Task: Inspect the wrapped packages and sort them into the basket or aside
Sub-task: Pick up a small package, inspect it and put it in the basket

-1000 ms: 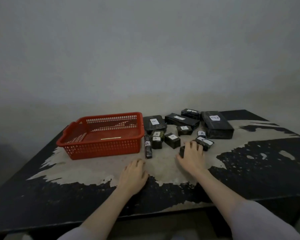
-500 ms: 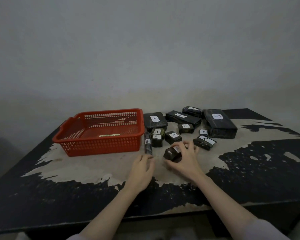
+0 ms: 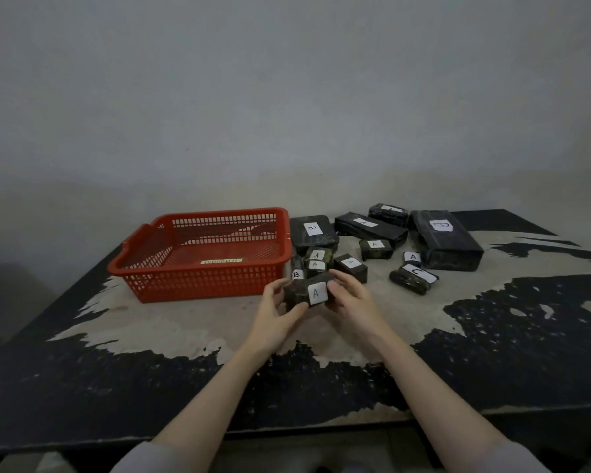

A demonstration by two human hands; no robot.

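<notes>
A small black wrapped package (image 3: 302, 292) with a white label "A" facing me is lifted just above the table, in front of the basket's near right corner. My left hand (image 3: 276, 315) grips its left end and my right hand (image 3: 350, 307) grips its right end. The red plastic basket (image 3: 198, 285) stands to the left and holds no package; only a small yellow tag lies on its floor. Behind my hands lie several more black packages, among them a flat "B" one (image 3: 313, 233), a roll marked "C" (image 3: 413, 278) and a large "D" box (image 3: 446, 244).
The worn table (image 3: 185, 332) has black paint peeling off a pale surface. A thin "B" package (image 3: 296, 270) stands right beside the basket's right wall. The table's front edge runs close below my forearms. A plain grey wall rises behind.
My right hand picked up the "A" package from the pile and brought it left and nearer. My left hand left the table and took its other end; the label now faces me.
</notes>
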